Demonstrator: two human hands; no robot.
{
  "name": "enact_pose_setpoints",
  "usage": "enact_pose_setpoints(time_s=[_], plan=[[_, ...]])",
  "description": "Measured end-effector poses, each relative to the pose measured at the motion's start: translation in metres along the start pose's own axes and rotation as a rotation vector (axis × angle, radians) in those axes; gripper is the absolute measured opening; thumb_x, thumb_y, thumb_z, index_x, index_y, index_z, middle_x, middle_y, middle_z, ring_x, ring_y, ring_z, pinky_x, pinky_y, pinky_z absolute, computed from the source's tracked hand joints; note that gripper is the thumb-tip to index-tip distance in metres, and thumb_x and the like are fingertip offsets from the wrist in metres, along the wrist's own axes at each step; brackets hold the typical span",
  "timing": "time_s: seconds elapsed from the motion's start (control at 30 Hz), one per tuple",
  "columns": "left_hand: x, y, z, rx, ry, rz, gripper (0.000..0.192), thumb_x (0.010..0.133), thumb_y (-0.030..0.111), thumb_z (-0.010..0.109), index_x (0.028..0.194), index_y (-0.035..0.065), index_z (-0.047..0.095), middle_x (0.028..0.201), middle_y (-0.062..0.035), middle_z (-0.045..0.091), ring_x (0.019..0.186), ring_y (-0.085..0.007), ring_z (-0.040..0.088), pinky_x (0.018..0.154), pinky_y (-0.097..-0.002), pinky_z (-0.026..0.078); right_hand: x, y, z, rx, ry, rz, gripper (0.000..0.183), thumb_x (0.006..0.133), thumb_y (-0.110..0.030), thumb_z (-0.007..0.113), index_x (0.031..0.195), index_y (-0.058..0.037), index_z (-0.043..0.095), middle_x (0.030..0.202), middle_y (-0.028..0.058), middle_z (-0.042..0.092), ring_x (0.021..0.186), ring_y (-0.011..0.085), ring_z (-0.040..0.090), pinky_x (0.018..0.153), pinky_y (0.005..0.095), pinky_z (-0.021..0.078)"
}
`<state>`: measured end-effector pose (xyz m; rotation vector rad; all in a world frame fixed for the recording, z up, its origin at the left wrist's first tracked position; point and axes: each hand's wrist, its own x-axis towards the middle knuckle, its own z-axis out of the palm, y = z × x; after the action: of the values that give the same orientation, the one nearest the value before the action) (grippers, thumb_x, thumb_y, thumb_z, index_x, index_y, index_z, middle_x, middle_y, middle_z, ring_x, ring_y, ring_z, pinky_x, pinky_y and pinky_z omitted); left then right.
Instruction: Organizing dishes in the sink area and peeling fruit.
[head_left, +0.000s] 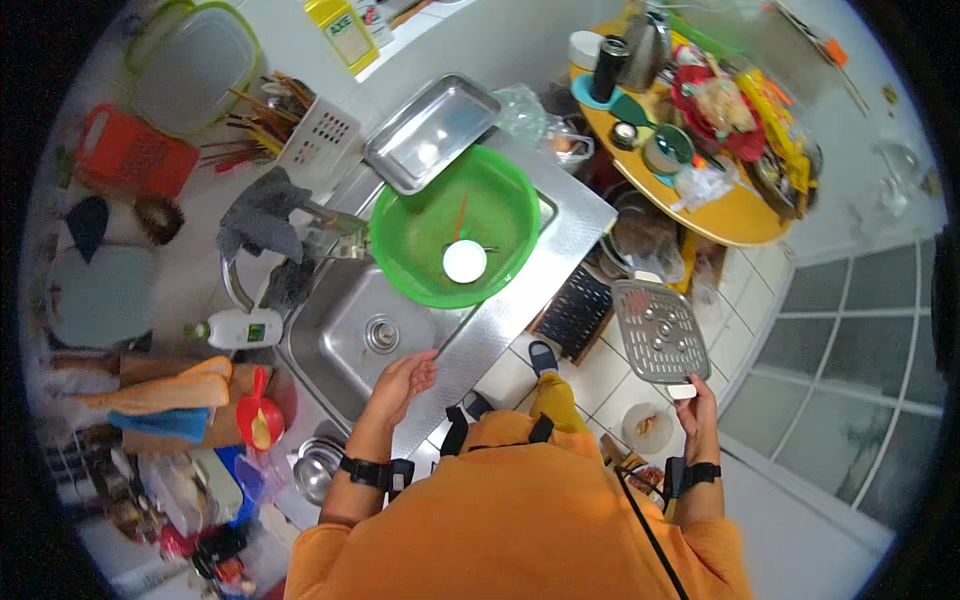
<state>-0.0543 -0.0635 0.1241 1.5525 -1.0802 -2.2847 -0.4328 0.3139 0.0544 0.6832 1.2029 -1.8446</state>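
A flat grey metal rack (661, 330) with slots and white end handles hangs over the floor on the right. My right hand (699, 409) grips its near white handle. My left hand (405, 381) is held above the front edge of the steel sink (334, 330), loosely extended with nothing in it. A green plastic basin (397, 259) sits across the sink's far part and the drainboard. Inside the basin are a small white round dish (464, 262) and a thin red stick. One end of a shiny steel tray (433, 135) overlaps the basin's far rim.
A grey cloth (262, 214) drapes over the faucet, beside a white bottle (246, 329). Utensils fill a white holder (319, 133). A cluttered yellow table (720, 214) stands at the right, with a black slatted rack (574, 311) below. A white bin (646, 429) is near my right hand.
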Motion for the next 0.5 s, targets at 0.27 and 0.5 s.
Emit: enact_pose_setpoints(time_s=[0.27,0.5], plan=[[0.038,0.017,0.064,0.128,0.004,-0.053,0.031,0.093,0.024,0.043,0.112,0.0035,0.056,0.093,-0.004,0.059,0.084,-0.0136,0.057,0.078,-0.0277,0.048,0.037,-0.042,0.109,-0.305,-0.244,0.001,0.014,0.084,-0.013,0.057,0.092,-0.001,0.055,0.086,0.0066,0.06,0.074,0.0167,0.06,0.067,0.0307,0.0512],[0.143,0.042,0.051,0.838,0.01,0.339,0.027,0.081,0.015,0.055,0.106,0.0018,0.057,0.097,-0.0097,0.061,0.085,-0.0216,0.06,0.077,-0.0318,0.047,0.066,-0.041,0.181,-0.426,-0.361,0.063,0.014,0.083,-0.015,0.058,0.092,-0.0047,0.056,0.077,0.0033,0.061,0.064,0.0145,0.059,0.055,0.0288,0.0501]])
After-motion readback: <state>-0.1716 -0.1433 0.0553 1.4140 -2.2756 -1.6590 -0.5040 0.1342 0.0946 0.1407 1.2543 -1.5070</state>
